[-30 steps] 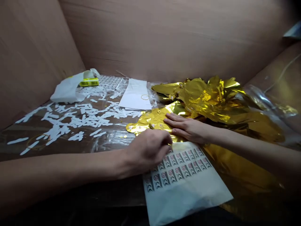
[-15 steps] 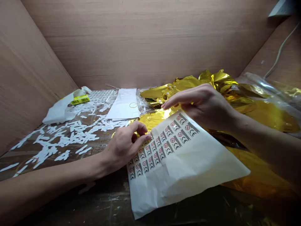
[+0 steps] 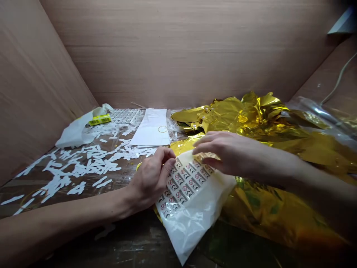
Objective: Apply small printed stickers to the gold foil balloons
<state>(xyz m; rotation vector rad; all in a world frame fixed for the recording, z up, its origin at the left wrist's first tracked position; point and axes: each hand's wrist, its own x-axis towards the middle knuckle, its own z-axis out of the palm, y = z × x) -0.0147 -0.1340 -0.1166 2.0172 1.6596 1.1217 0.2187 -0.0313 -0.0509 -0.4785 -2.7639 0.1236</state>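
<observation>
Head view: left hand (image 3: 152,178) pinches the edge of the sticker sheet (image 3: 189,223), while open right hand (image 3: 234,156) lies on its far end, steadying it above gold foil (image 3: 267,212).

Left hand (image 3: 150,179) at lower centre, fingers curled, thumb pressed toward forefinger; left forearm (image 3: 67,221) runs to the left edge. Right hand (image 3: 228,154) at centre right, palm down, fingers extended leftward; right forearm (image 3: 312,182) runs to the right edge.

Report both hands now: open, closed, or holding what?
Left hand: closed, pinching the edge of the sticker sheet.
Right hand: open, fingers over the sticker sheet, not gripping.
</observation>
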